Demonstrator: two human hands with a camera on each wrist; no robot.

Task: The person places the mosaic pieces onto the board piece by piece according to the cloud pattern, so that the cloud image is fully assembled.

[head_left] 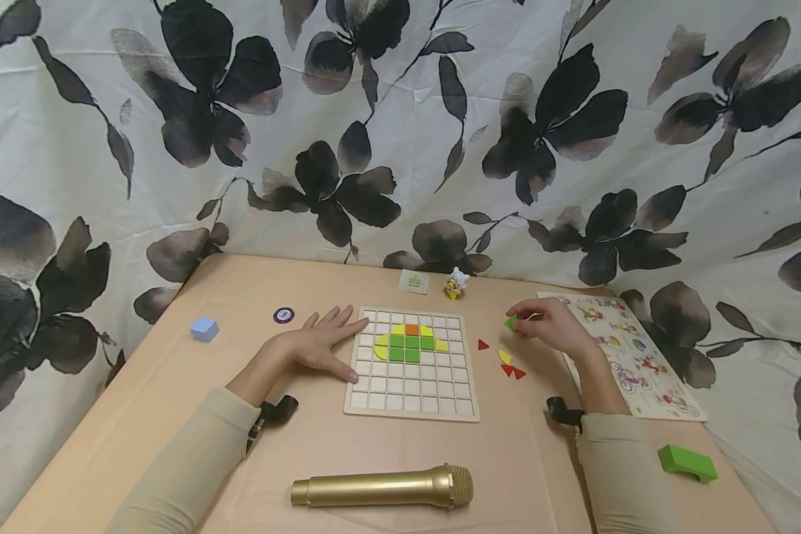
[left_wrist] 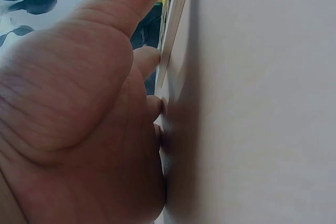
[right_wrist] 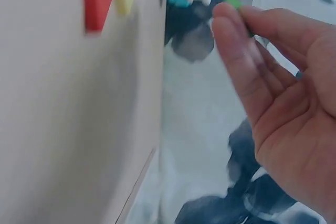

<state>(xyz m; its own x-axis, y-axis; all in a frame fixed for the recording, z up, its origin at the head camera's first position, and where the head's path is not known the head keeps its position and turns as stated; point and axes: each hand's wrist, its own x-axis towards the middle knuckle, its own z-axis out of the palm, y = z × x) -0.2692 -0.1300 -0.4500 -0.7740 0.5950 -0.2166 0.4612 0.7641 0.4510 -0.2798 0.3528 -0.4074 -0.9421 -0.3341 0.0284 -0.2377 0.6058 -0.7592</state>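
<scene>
Pinching a small green piece at our fingertips, our right hand hovers just above the table. The wrist view shows the green bit at the tips of our curled fingers. Just inward of that grip lie a red triangle, a yellow piece and two more red triangles. Beyond them sits the grid board, partly filled with yellow, green and orange tiles. Our left hand rests flat and relaxed against the board's far edge, holding nothing. Behind our right hand lies a picture puzzle; nearer us, a green block and a gold microphone.
</scene>
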